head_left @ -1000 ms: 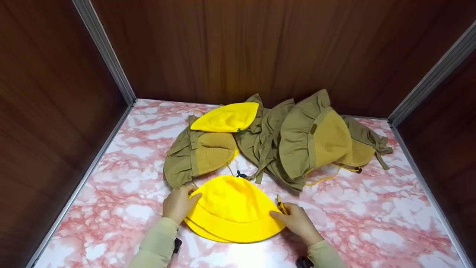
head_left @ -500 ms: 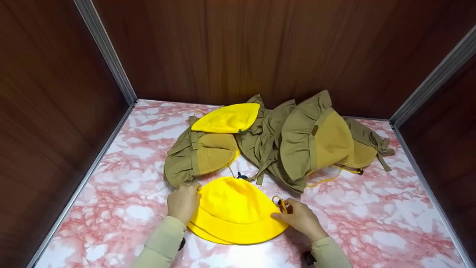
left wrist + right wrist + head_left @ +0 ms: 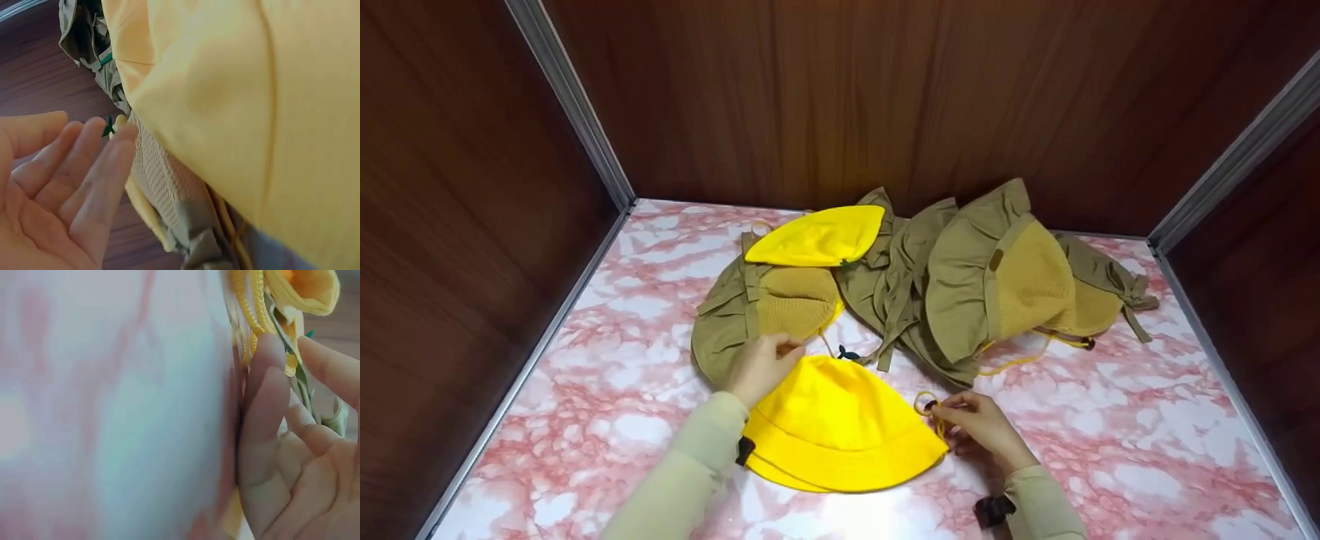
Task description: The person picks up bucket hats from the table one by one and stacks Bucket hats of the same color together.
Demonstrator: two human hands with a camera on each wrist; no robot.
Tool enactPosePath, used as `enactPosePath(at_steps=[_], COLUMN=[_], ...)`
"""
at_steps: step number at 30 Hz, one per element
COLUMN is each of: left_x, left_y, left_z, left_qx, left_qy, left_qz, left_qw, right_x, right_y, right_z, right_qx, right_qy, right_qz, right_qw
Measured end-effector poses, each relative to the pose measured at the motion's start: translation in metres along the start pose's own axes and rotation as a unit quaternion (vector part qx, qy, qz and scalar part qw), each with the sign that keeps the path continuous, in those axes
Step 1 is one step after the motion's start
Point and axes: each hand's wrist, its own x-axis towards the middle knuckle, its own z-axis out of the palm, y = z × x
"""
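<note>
A yellow bucket hat lies folded flat near the front, its brim towards the person and a second brim edge showing beneath. My left hand hovers by the left of its crown; in the left wrist view the fingers are loosely bent with nothing between them. At the right brim tip, my right hand has its fingertips against the yellow chin cord and its dark toggle. Seen from the right wrist, thumb and fingers stand apart beside the braided cord.
Behind lie several olive sun hats with ruffled brims and tan mesh crowns, among them a left one and a large right one. Another folded yellow hat rests on top. Brown wood panels enclose the pink marbled table.
My left hand has let go of the hat's left edge and moved up and right towards the crown. My right hand has released the brim and shifted to the cord.
</note>
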Motion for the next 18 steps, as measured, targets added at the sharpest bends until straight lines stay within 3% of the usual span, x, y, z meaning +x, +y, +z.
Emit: enactPosePath(at_steps=[3, 5, 8, 11, 18], left_x=[0.013, 0.023, 0.040, 0.058, 0.091], left_y=[0.004, 0.007, 0.012, 0.015, 0.017], left_z=[0.003, 0.007, 0.013, 0.017, 0.023], left_qx=[-0.098, -0.182, -0.288, -0.373, -0.514], left_qy=[-0.031, -0.052, -0.065, -0.067, -0.025], left_qz=[-0.038, -0.071, -0.129, -0.160, -0.170], left_qw=[0.9940, 0.9793, 0.9467, 0.9116, 0.8405], right_x=[0.001, 0.002, 0.004, 0.004, 0.006], right_y=[0.005, 0.008, 0.011, 0.012, 0.013], right_z=[-0.005, -0.009, -0.013, -0.015, -0.013], right_qx=[0.062, 0.104, 0.145, 0.157, 0.154], right_qy=[-0.030, -0.045, -0.059, -0.067, -0.063], right_qz=[0.009, 0.019, 0.032, 0.033, 0.033], right_qw=[0.9976, 0.9934, 0.9871, 0.9849, 0.9855])
